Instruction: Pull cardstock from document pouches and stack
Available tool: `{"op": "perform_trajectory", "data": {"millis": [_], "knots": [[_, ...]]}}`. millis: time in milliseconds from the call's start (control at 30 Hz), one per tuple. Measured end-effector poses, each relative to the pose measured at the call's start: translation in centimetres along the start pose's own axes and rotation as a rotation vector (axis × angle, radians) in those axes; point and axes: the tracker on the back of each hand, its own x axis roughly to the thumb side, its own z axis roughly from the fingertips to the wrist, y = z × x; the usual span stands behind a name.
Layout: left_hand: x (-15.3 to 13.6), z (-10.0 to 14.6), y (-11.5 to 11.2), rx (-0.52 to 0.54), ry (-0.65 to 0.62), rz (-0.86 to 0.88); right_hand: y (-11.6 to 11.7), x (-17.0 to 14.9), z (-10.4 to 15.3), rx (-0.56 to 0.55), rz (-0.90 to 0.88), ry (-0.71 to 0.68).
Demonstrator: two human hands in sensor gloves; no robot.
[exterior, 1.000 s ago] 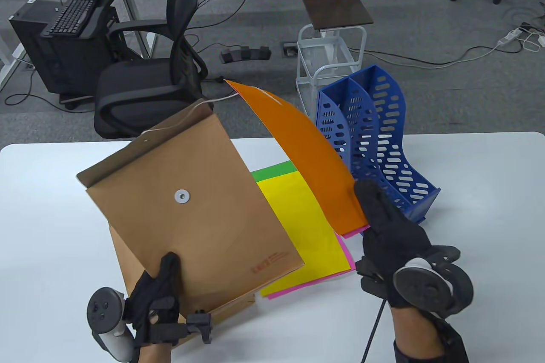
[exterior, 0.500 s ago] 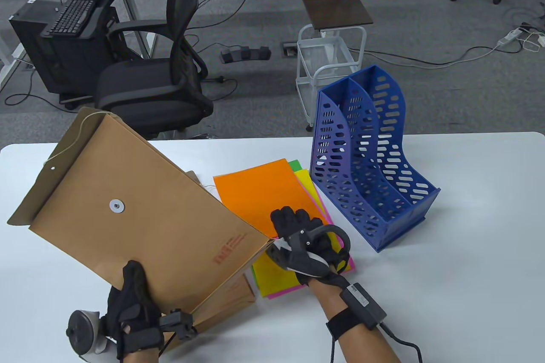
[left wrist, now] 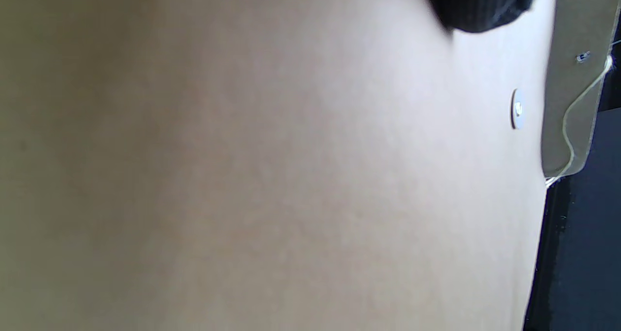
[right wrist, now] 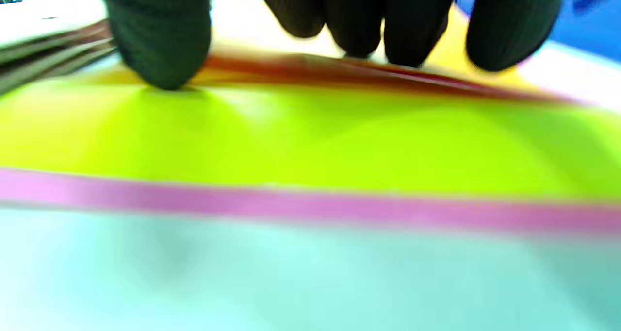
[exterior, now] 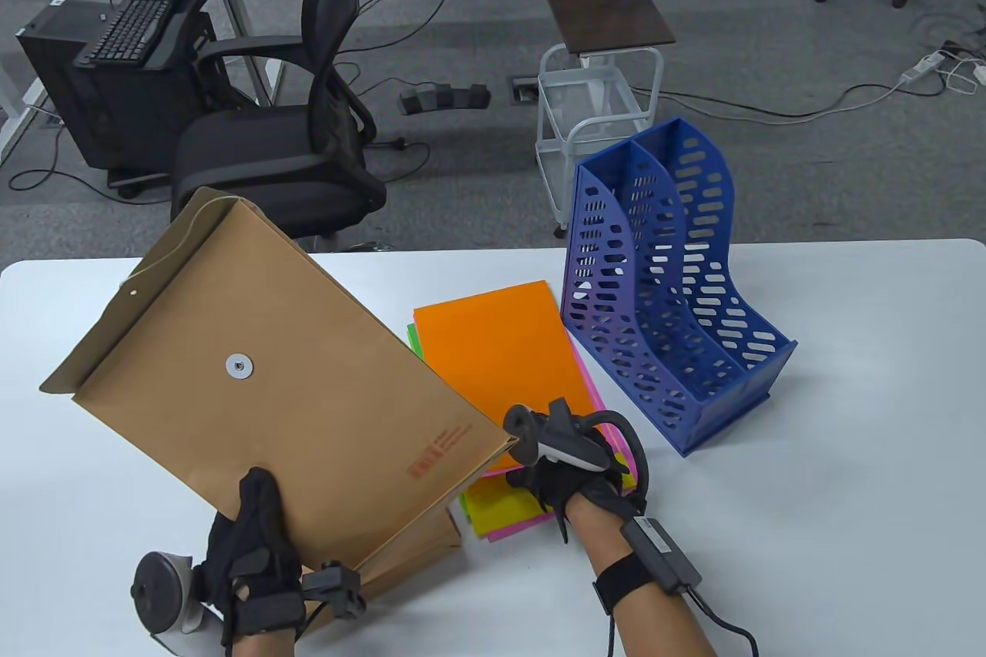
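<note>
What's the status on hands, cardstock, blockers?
Left hand grips kraft pouch, raised and tilted. Right hand rests on orange cardstock atop stack. Blue file rack beside stack, not blocking.

High table view, close wrist views

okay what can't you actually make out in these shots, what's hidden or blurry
- Whether the brown kraft paper pouch the left hand holds still contains cardstock: its walls hide the inside in table and left wrist views.
- How many brown pouches lie underneath it: the raised pouch covers them.
- Sheets under the orange cardstock sheet: only edges show.
- Right hand finger contact: right wrist view is blurred.
- Red print on the pouch: too small.
</note>
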Motion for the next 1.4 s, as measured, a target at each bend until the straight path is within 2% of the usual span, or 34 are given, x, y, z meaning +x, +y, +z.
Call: {"op": "perform_trajectory", "data": {"millis": [33, 100, 167, 200, 233, 333, 433, 533, 567, 633, 667, 767, 833, 967, 1033, 1167, 1267, 1400], "knots": [[0.0, 0.0, 0.0, -0.017, -0.003, 0.011, -0.7, -0.4, 0.9, -0.046, -0.073, -0.023], [-0.1, 0.1, -0.2, -0.031, -0.010, 0.012, -2.1, -0.7, 2.8, -0.208, -0.135, -0.050], [-0.1, 0.1, -0.4, -0.042, -0.010, -0.008, -3.9, -1.0, 6.4, -0.349, -0.160, -0.104], [-0.2, 0.0, -0.5, -0.051, -0.003, -0.017, -4.3, -1.0, 7.5, -0.378, -0.170, -0.114], [-0.4, 0.0, -0.7, -0.063, 0.007, -0.031, -4.8, -1.0, 9.7, -0.434, -0.172, -0.134], [-0.7, 0.1, -1.0, -0.065, 0.017, -0.085, -5.2, -1.0, 14.0, -0.568, -0.134, -0.171], [-0.8, 0.1, -1.4, -0.088, 0.009, -0.126, -3.7, -1.4, 16.5, -0.621, -0.137, -0.179], [-1.0, 0.3, -2.1, -0.144, 0.002, -0.165, -1.7, -2.2, 16.9, -0.587, -0.266, -0.184], [-1.0, 0.4, -2.4, -0.150, 0.000, -0.192, -1.4, -2.6, 16.9, -0.539, -0.238, -0.159], [-1.1, 0.3, -2.7, -0.181, 0.002, -0.227, -1.4, -3.2, 17.0, -0.571, -0.231, -0.111], [-1.2, 0.3, -2.8, -0.208, 0.011, -0.232, -1.3, -3.5, 16.9, -0.552, -0.252, -0.092], [-1.3, 0.1, -3.0, -0.259, 0.071, -0.152, -0.9, -3.9, 16.6, -0.523, -0.279, -0.092], [0.0, -0.1, -3.1, -0.276, 0.124, -0.072, -0.5, -4.1, 16.2, -0.486, -0.278, -0.084], [3.8, -1.0, -2.0, -0.381, 0.147, -0.190, -0.1, -4.1, 15.8, -0.456, -0.290, -0.091], [5.9, -1.1, -0.7, -0.338, 0.178, -0.298, -0.2, -4.1, 15.9, -0.470, -0.297, -0.104], [7.0, -0.9, 1.7, -0.243, 0.266, -0.408, -0.4, -4.1, 15.9, -0.486, -0.306, -0.112], [5.9, -1.2, 3.6, -0.196, 0.355, -0.466, -0.2, -4.1, 15.7, -0.473, -0.313, -0.110], [3.0, -1.7, 5.4, -0.116, 0.475, -0.542, -0.1, -4.5, 15.7, -0.467, -0.334, -0.102]]}}
